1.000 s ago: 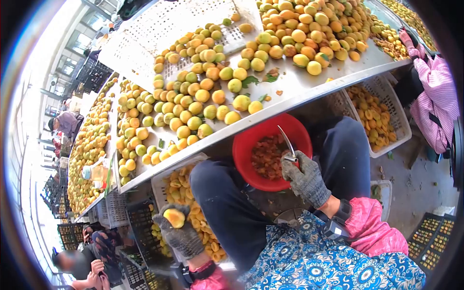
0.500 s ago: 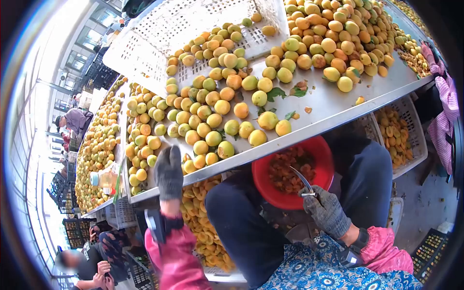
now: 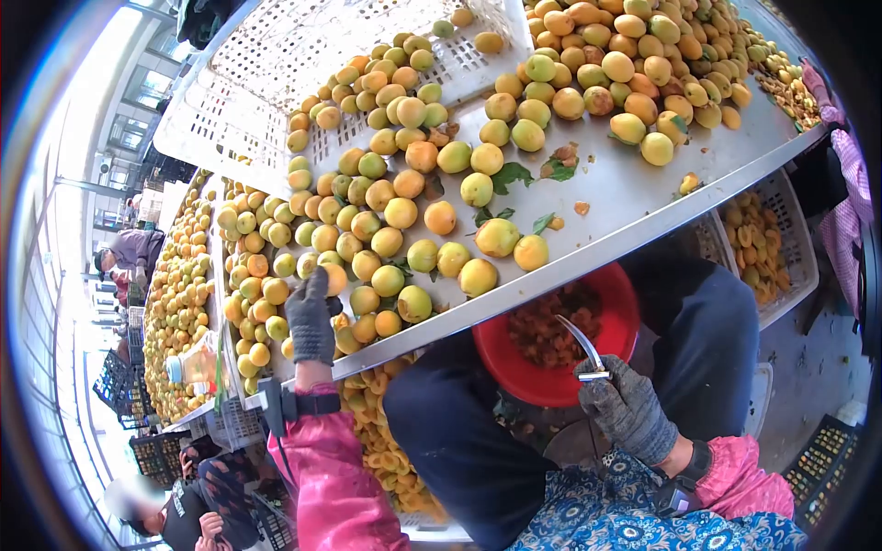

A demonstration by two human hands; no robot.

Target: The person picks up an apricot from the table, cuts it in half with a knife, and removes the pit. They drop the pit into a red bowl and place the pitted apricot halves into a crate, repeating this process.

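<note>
My left hand (image 3: 312, 317), in a grey glove, is at the near edge of the metal table (image 3: 625, 207), its fingers closed around a yellow-orange fruit (image 3: 334, 278). Many yellow and green fruits lie beyond and beside it. My right hand (image 3: 627, 409), also gloved in grey, holds a small curved knife (image 3: 582, 342) with the blade pointing up and to the left. That blade overlaps the view of a red bowl (image 3: 623, 308), which sits between my knees and contains orange-brown pieces.
A white perforated crate (image 3: 248, 101) lies tipped on the table. Crates of halved fruit (image 3: 758, 248) stand below it. Other people (image 3: 207, 500) are at the left; a checked sleeve (image 3: 845, 216) shows at the right. A plastic bottle (image 3: 196, 367) stands among fruit.
My left hand has moved slightly up and left and closed on a fruit. My right hand still holds the knife. The view has shifted a little, moving the table fruit leftward.
</note>
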